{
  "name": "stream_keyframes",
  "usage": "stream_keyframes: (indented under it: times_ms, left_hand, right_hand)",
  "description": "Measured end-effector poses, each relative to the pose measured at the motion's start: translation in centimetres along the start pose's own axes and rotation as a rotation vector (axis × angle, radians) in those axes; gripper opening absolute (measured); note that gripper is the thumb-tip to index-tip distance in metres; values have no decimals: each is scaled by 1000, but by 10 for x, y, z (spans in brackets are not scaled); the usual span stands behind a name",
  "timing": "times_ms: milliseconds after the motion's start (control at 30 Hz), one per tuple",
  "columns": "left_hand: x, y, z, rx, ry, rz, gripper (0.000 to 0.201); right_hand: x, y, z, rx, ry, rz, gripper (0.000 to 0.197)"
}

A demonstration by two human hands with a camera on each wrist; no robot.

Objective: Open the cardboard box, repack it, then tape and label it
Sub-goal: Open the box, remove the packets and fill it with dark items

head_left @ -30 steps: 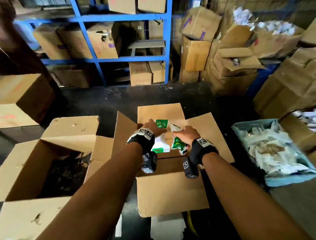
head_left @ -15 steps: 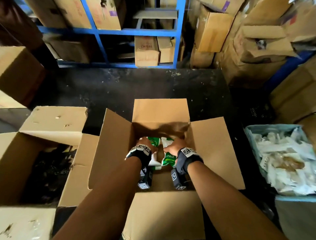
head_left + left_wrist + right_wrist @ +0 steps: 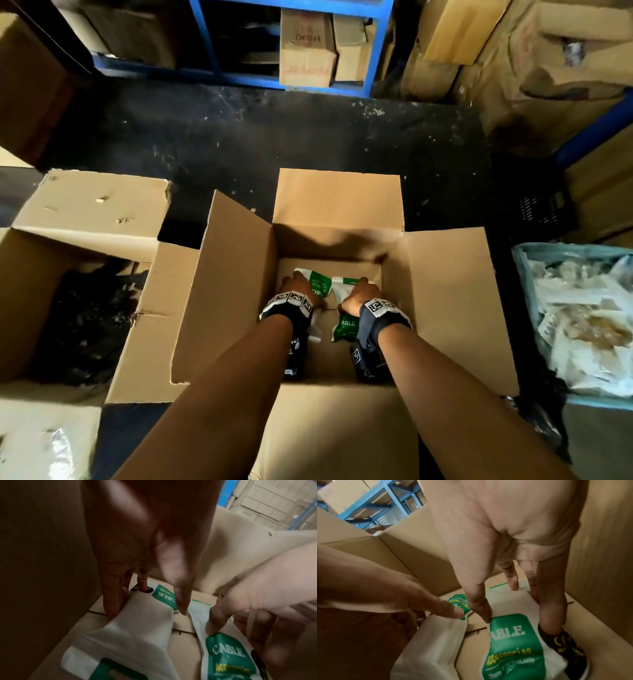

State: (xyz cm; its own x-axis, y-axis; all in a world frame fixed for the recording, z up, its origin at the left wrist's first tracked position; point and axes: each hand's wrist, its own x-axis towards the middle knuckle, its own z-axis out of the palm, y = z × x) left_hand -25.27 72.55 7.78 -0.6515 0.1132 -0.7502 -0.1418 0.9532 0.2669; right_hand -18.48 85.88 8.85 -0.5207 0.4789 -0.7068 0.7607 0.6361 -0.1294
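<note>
An open cardboard box (image 3: 337, 202) stands in the middle of the head view, all flaps spread outward. Both my hands reach down to its floor. My left hand (image 3: 296, 286) holds a white and green cable packet (image 3: 320, 286) by its sides; the left wrist view shows the fingers (image 3: 111, 605) along one edge of that packet (image 3: 142, 622) and the thumb on the other. My right hand (image 3: 361, 294) holds a second cable packet (image 3: 346, 327) the same way, its thumb (image 3: 481, 609) at the green label (image 3: 513, 649). Both packets lie side by side on the box floor.
Another open carton (image 3: 78, 212) with dark contents touches the box on the left. A blue-grey bin (image 3: 520, 274) of white plastic packets stands at the right. Blue shelving (image 3: 291, 78) and stacked cartons (image 3: 548, 68) line the far side beyond a dark floor (image 3: 274, 137).
Both hands have carried the two packets from the box's rim down to its floor. The head view has tilted down and come closer.
</note>
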Motion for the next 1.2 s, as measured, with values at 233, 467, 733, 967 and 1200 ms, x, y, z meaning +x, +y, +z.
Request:
stream_keyframes:
  times_ms: [233, 467, 733, 967, 1200]
  left_hand:
    - [-2, -5, 4, 86, 8, -3, 103]
    - [-12, 3, -14, 95, 6, 59, 103]
    - [-79, 35, -53, 270, 223, 286, 64]
    - [-159, 80, -41, 308, 348, 562, 60]
    - [-238, 117, 19, 302, 388, 706, 43]
  right_hand:
    - [-3, 3, 1, -9, -17, -3, 76]
    - [-19, 2, -21, 38, -6, -33, 63]
    - [-90, 11, -78, 231, 165, -302, 43]
    - [-166, 78, -121, 378, 483, -438, 23]
    - [-222, 182, -121, 525, 712, -478, 23]
